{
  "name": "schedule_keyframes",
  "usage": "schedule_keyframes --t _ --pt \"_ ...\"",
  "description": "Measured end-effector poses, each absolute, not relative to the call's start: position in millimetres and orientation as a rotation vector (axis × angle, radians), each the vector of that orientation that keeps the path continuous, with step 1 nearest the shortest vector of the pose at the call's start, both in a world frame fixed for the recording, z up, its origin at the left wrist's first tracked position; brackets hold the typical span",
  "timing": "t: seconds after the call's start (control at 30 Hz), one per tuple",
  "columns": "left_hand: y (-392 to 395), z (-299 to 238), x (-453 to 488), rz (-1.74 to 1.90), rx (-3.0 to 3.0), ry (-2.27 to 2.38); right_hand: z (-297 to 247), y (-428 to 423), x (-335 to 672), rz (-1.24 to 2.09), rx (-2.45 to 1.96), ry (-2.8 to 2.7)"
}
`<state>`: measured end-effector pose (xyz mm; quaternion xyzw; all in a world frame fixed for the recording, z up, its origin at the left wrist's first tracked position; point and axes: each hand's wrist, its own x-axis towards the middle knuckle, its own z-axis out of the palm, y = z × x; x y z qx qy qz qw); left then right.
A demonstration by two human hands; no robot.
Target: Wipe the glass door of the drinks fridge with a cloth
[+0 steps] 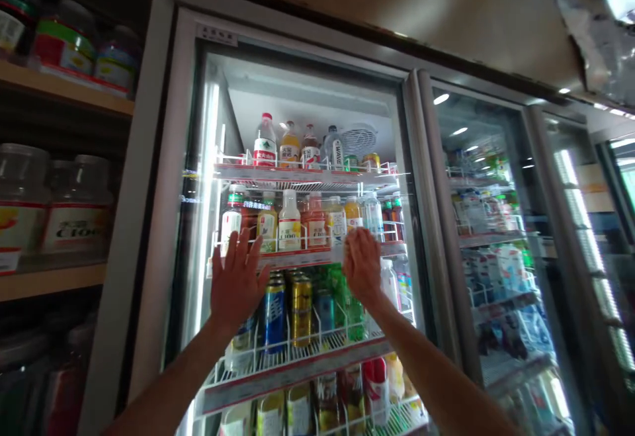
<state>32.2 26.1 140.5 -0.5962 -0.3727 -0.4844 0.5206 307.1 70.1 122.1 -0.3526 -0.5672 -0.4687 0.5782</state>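
Observation:
In the head view, both arms reach up toward a lit drinks fridge with a glass door [307,72]. My left hand [235,284] is raised with its fingers spread, holding nothing, in front of the second and third shelves. My right hand [362,264] is closed, its fingers bunched, and blurred. A pale patch shows beside its fingertips, too unclear to name. Behind the hands stand juice bottles, among them a white-capped bottle [290,221] and a pink bottle [315,221]. Lower down are a blue can [274,317] and a gold can [301,310]. Whether either hand touches the glass cannot be told.
More bottles stand on the top shelf, including a red-capped bottle [265,141]. A wooden shelf [54,284] with bottles is at the left. Metal door frames [439,224] and another glass-fronted fridge [491,237] continue to the right.

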Motion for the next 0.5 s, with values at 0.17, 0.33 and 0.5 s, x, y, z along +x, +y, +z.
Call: schedule_keyframes --t 0.17,0.33,0.5 --pt "27 140 33 -1.158 -1.423 -0.921 116 75 334 -1.118 -0.865 -1.341" --pt "26 140 34 -1.144 -1.398 -0.928 135 89 338 -0.992 -0.914 -1.025" --pt "25 140 35 -1.147 -1.398 -0.941 132 81 334 -1.15 -0.827 -1.374"
